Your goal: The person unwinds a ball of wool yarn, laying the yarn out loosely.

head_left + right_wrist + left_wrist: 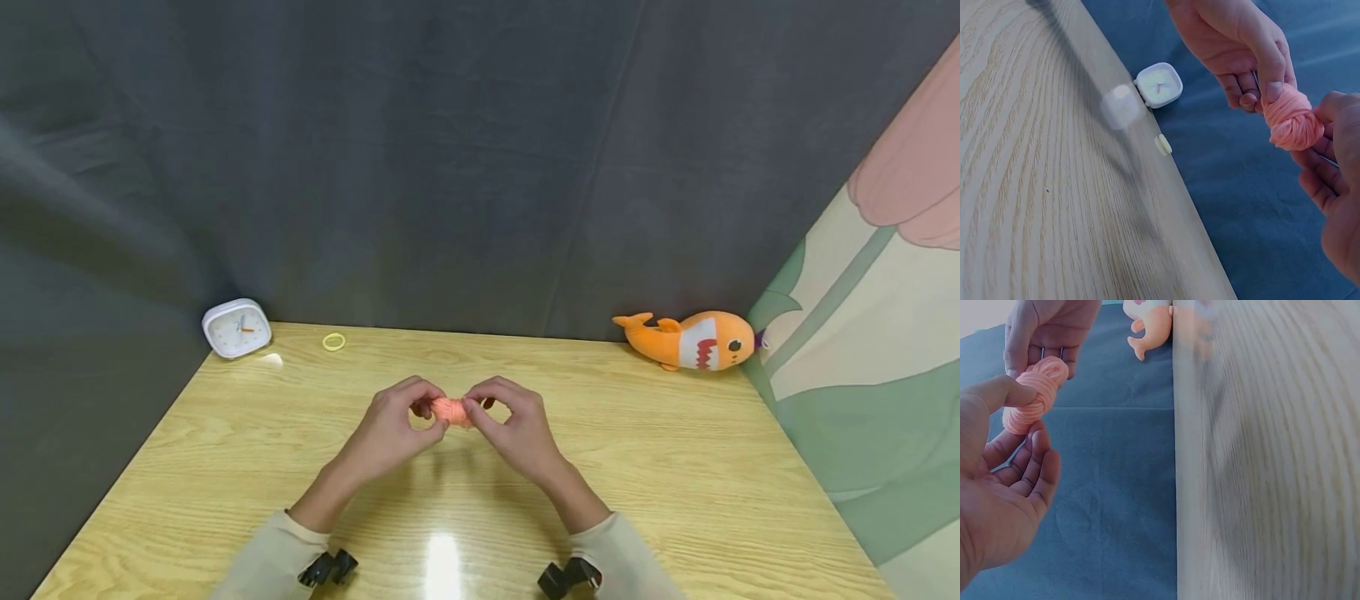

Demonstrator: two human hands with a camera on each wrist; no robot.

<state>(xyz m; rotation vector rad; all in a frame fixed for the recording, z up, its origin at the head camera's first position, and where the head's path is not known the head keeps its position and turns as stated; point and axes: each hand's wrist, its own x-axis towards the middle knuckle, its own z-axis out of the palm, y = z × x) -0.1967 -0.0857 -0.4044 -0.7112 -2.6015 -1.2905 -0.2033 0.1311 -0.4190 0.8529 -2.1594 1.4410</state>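
Note:
A small bundle of coral-pink yarn (452,411) is held above the wooden table between both hands. My left hand (392,422) pinches its left end between thumb and fingers. At the other end, my right hand (515,422) pinches the yarn with thumb and forefinger. Seen from the left wrist, the yarn (1038,394) is wound round its middle, with loops at the far end. In the right wrist view, the wound strands of the yarn (1292,119) show between the two hands, and the right fingertips are partly hidden behind it.
A white clock (237,328) stands at the table's back left corner, with a yellow ring (333,342) lying to its right. An orange shark plush (690,341) lies at the back right. Dark curtain (420,167) hangs behind the wooden table (660,467).

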